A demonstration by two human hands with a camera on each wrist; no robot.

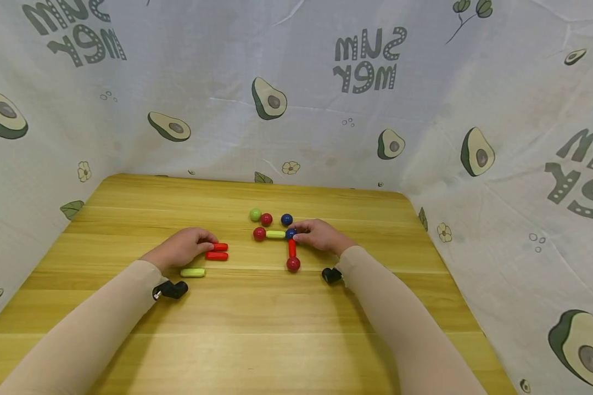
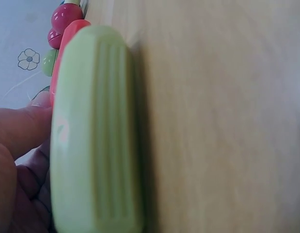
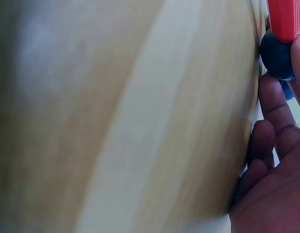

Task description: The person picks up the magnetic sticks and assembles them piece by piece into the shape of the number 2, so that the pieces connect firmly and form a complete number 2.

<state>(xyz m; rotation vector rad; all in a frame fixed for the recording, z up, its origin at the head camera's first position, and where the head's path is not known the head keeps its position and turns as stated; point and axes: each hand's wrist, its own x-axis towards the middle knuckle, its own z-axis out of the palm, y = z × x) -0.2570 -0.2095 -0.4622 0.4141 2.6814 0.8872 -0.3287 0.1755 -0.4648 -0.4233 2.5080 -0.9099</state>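
Yellow-green and glossy, the loose stick (image 1: pixel 192 272) nearest you lies toward the left edge of the desk (image 1: pixel 257 323); it looks like light, stiff plastic, and the grooves along it should help your grip. Just beyond lie a near red stick (image 1: pixel 217 256) and a far red stick (image 1: pixel 221 247). Your left hand (image 1: pixel 183 247), nearly closed, pinches the far one by its left end; a hold at the middle would probably swing less. Right of the desk's middle, your right hand (image 1: pixel 322 235) has thumb and forefinger drawn in on a blue ball (image 1: pixel 290 234), the corner of an L: a red bar (image 1: pixel 292 248) runs toward you to a near red ball (image 1: pixel 294 264), a yellow bar (image 1: pixel 275 235) leftward to a side red ball (image 1: pixel 259 233). Take such shiny balls at their widest, since they may slip; the joints probably give before the hard pieces. Nearer the far edge sit a green ball (image 1: pixel 255 214), a loose red ball (image 1: pixel 266 219) and a second blue ball (image 1: pixel 286 220).
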